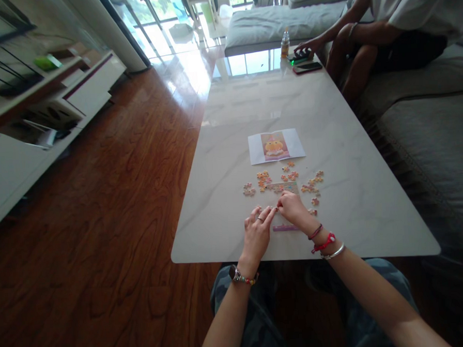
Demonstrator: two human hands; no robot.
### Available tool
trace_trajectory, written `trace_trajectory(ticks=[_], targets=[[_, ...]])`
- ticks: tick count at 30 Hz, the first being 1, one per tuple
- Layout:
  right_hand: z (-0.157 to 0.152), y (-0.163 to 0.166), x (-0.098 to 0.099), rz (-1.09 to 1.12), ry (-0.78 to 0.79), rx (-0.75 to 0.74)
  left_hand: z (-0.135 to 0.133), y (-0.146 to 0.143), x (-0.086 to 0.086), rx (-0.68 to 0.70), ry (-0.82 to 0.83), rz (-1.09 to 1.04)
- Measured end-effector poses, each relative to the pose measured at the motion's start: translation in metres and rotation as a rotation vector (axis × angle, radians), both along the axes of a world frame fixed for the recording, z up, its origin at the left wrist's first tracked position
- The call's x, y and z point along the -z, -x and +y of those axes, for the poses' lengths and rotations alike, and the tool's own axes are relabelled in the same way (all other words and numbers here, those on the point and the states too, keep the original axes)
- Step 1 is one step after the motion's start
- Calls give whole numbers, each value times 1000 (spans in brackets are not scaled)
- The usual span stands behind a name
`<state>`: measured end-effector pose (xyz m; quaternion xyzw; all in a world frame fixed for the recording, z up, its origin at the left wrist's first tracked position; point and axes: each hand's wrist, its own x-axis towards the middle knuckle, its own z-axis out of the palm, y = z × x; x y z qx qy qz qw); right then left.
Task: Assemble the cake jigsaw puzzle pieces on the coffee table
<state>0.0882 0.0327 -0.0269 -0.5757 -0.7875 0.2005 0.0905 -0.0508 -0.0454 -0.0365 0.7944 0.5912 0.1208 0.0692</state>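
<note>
My left hand [256,229] lies on the white marble table [226,215], fingers spread flat and pointing toward a small partly built jigsaw [283,187]. My right hand [293,207] is curled just beside it, fingertips pinched together where the two hands meet; whatever it holds is too small to make out. A thin purple strip [285,227] shows under the right wrist. Loose orange and pink puzzle pieces [312,186] are scattered around the jigsaw. A printed reference picture [275,146] of an orange figure lies further up the table.
Another person sits on the grey sofa [427,127] at the far right, a hand [305,46] resting by phones [307,67] and a bottle [284,42] at the table's far end. A white shelf unit [38,116] lines the left wall across the wooden floor [113,211].
</note>
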Motion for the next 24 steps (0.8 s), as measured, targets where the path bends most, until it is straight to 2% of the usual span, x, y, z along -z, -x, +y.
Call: trace_trajectory(ticks=[5, 9, 14, 18, 24], targets=[[0, 3, 1, -55, -19, 28, 0, -4, -1, -15, 21, 30], [-5, -3, 3, 12, -11, 22, 0, -6, -3, -13, 27, 42], [-28, -19, 3, 176, -126, -55, 1, -9, -3, -11, 33, 59], [-47, -29, 5, 171, -160, -104, 2, -11, -3, 3, 43, 81], [-47, -33, 13, 217, -208, -12, 4, -3, 2, 37, 13, 37]])
